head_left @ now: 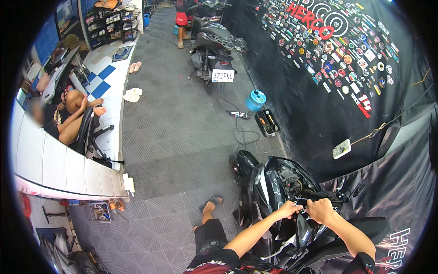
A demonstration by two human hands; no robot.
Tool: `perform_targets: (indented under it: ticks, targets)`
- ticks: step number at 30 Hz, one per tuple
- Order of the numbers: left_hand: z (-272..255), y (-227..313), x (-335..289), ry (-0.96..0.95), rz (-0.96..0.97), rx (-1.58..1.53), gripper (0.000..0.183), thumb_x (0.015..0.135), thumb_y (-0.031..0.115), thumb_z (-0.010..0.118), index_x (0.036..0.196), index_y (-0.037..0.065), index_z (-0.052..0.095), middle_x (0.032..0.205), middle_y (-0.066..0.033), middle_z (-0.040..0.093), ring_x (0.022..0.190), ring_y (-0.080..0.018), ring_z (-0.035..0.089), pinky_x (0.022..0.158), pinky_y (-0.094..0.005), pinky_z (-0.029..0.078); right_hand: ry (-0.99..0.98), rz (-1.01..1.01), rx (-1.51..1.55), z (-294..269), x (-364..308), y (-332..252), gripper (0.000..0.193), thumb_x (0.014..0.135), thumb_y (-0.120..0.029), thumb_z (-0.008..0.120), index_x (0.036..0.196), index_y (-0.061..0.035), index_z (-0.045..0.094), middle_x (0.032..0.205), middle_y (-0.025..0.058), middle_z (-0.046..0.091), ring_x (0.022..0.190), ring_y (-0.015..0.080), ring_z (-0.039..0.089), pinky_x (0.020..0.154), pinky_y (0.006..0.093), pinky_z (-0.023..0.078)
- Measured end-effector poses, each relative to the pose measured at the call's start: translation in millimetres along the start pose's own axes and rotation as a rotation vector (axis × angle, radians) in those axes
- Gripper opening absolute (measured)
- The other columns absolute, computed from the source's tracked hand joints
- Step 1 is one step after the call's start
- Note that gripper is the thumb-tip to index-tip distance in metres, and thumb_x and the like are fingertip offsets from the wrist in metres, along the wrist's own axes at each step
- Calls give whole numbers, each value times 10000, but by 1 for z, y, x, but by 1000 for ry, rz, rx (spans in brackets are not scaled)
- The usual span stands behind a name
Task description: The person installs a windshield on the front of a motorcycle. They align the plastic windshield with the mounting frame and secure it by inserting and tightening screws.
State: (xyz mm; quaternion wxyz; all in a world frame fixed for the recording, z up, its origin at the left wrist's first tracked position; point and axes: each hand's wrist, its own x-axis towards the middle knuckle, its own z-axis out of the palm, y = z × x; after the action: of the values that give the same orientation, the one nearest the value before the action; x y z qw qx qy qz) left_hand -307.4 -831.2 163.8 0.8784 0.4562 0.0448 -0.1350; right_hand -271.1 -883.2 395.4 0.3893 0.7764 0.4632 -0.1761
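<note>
A black scooter (261, 186) stands below me at the lower right, its front partly stripped so that inner parts (295, 186) show. Over its handlebar area, my left hand (289, 210) has its fingers pinched together. Close beside it on the right, my right hand (320, 211) is curled into a fist-like grip. The two hands nearly meet, with small shiny bits between them. What either one holds is too small to make out. A black seat (365, 228) reaches out behind my right forearm.
Ahead stands another motorcycle (214, 50), with a person in red shorts (181, 18) beside it. A blue round container (256, 100) and a black tool tray (267, 123) sit by the sticker-covered wall (315, 50). At left, a person sits behind a white partition (54, 166). Cables (235, 132) cross the floor.
</note>
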Motion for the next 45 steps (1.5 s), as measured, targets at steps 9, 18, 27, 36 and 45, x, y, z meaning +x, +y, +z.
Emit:
perform_targets:
  ticks: [9,18,27,36,45]
  targets:
    - [-3,-3,1,-27,-33,17,361,952,332,646,749,34,613,599,18,515,444,-66,472,396,-228,354,-33,-343,134,-13,-7,17,387,854,-254,657,1197,-106,557,1063,126,679,1024,316,660,789,417,557]
    - [-3,6,-4,-35,-86,-25,324,944,298,658,776,26,600,565,46,428,448,-60,380,404,-247,335,84,-197,117,13,-1,10,273,917,-297,551,1083,-84,587,796,133,724,733,309,724,631,399,560]
    - [-7,-5,-5,-133,-111,-309,305,971,323,644,790,83,590,575,96,337,478,-29,285,442,-229,248,36,-44,128,1,-4,1,243,879,-238,597,1059,-79,566,819,123,700,805,306,705,651,416,559]
    - [-11,-10,-5,-136,-95,-333,316,973,307,644,743,116,542,572,99,333,481,-24,291,435,-235,241,-284,94,135,-26,10,-7,342,896,-327,625,1161,-116,575,948,126,698,914,293,693,712,408,561]
    - [-7,-7,-7,-180,-97,-371,359,983,319,630,693,165,483,569,111,317,475,-28,256,444,-236,223,-247,112,160,-14,4,-8,240,879,-261,598,1062,-107,581,970,139,698,954,304,677,703,411,564]
